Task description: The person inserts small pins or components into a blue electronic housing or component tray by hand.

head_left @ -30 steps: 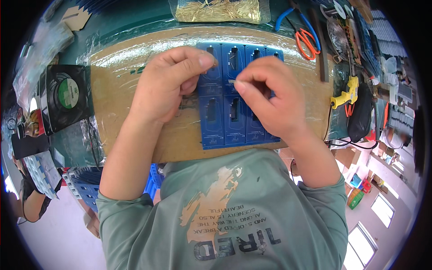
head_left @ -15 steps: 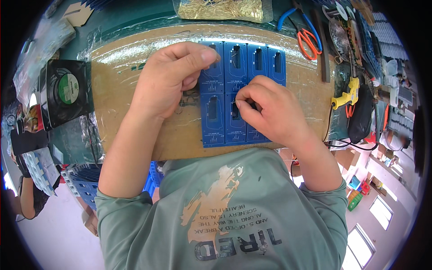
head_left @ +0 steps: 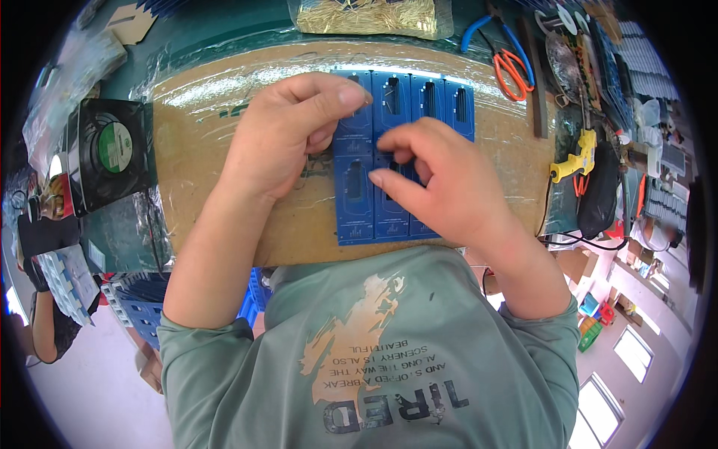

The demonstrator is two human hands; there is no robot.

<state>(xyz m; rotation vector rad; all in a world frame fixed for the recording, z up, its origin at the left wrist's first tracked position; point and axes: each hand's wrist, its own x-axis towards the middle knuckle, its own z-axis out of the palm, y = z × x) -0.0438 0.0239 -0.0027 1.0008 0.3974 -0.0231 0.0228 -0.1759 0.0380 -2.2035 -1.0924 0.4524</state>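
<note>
Head view: My left hand point(head_left: 288, 127) stands above the upper-left part of a blue slotted panel point(head_left: 354, 213), thumb and index fingertip pressed together. Whether anything is pinched between them I cannot tell. My right hand point(head_left: 449, 176) is over the panel's middle, thumb and index finger spread apart with a visible gap between the tips; contact with the panel cannot be determined.

The panel lies on a brown sheet point(head_left: 202, 194) directly in front of me, its right-hand lower part covered by my right hand. Beyond the sheet sits a clear bag of thin gold-coloured pieces point(head_left: 366, 18). A black fan point(head_left: 90, 161) stands to the left. To the right are orange-handled pliers point(head_left: 502, 77) and a yellow-handled tool point(head_left: 577, 163).
</note>
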